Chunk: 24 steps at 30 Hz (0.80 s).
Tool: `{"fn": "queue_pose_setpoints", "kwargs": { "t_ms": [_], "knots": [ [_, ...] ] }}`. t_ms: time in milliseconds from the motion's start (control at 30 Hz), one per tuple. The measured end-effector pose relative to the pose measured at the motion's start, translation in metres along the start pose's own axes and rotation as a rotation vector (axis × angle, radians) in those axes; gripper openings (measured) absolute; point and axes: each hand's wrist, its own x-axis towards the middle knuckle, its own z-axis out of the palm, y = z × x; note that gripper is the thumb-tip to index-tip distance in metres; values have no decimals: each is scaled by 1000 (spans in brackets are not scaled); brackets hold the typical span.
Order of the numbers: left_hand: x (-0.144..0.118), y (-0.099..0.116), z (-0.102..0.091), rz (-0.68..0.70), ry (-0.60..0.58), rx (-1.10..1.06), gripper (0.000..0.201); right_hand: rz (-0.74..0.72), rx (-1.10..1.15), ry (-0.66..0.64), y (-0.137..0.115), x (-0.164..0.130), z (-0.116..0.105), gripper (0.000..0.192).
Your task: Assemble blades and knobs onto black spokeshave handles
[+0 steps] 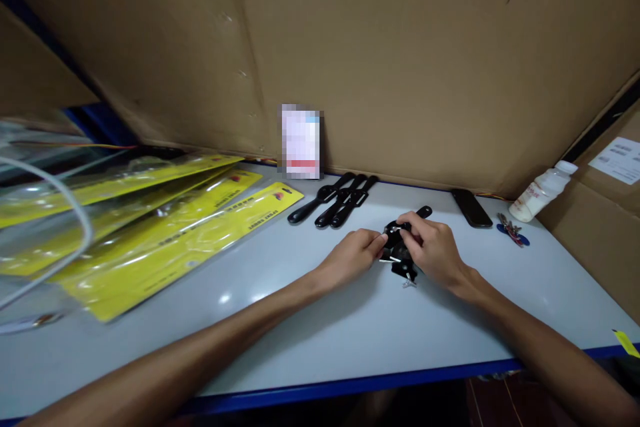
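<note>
Together, the left hand (pixel 353 255) and right hand (pixel 434 248) meet over a small black tool (pixel 399 252) lying mid-table (pixel 300 320), fingers of both clamped on it. Just beyond, to the left, three black handled tools (pixel 333 200) lie side by side; yellow packets (pixel 165 227) fan out far left.

A pale grey table (pixel 310 340) with a blue front edge stands against brown cardboard walls (pixel 400 47).

Yellow packets (pixel 165 233), three black tools (pixel 333 200), phone (pixel 471 207), keys (pixel 512 229), white bottle (pixel 543 191) on grey table (pixel 350 333).
</note>
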Motion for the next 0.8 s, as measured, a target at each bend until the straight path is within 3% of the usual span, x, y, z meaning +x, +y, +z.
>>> {"fn": "queue_pose_setpoints", "kwargs": {
  "t_ms": [133, 333, 533, 700, 800],
  "knots": [
    [3, -4, -2, -31, -33, -144, 41, -120, 43, -65, 4, -1, -1, 32],
    [4, -8, -2, -77, -50, -212, 42, -40, -70, -35, 5, 0, -1, 29],
    [4, -7, -2, -65, -44, -217, 41, -131, -11, -113, 6, -1, -3, 37],
    [3, -2, -3, -74, -43, -184, 43, -66, -50, -48, 7, 0, -5, 35],
    [2, 1, -4, -77, -43, -160, 42, -104, -3, -85, 8, 0, -4, 39]
  ]
}}
